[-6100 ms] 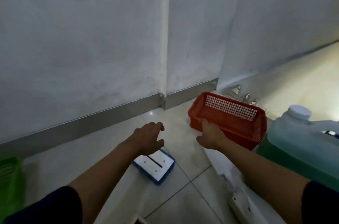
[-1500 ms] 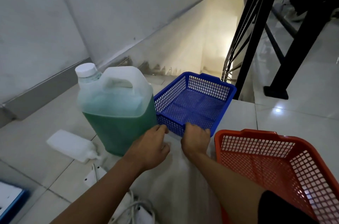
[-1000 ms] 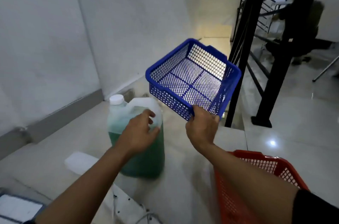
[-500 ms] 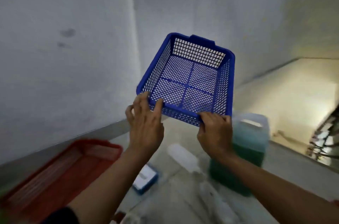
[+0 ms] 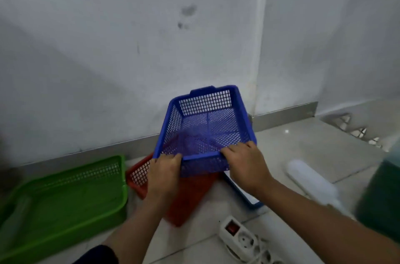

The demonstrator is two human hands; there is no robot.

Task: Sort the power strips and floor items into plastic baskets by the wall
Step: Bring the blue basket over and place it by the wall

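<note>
An empty blue mesh basket (image 5: 207, 125) is held low by the wall, tilted, its near rim gripped by my left hand (image 5: 164, 171) and my right hand (image 5: 245, 163). Under and behind it a red basket (image 5: 190, 194) lies on the floor, partly hidden. A green basket (image 5: 62, 194) sits to the left against the skirting. A white power strip (image 5: 240, 240) with a red switch lies on the tiles at the bottom, its cable trailing right.
A white bottle (image 5: 311, 183) lies on the floor at right. A jug of green liquid (image 5: 383, 196) stands at the right edge. A flat blue-rimmed white item (image 5: 244, 196) lies under my right wrist. The wall and metal skirting (image 5: 283, 116) run close behind; stair steps drop away at far right.
I have turned left and brought the blue basket down from chest height to just above the red basket by the wall. Both hands keep their grip on its near rim.
</note>
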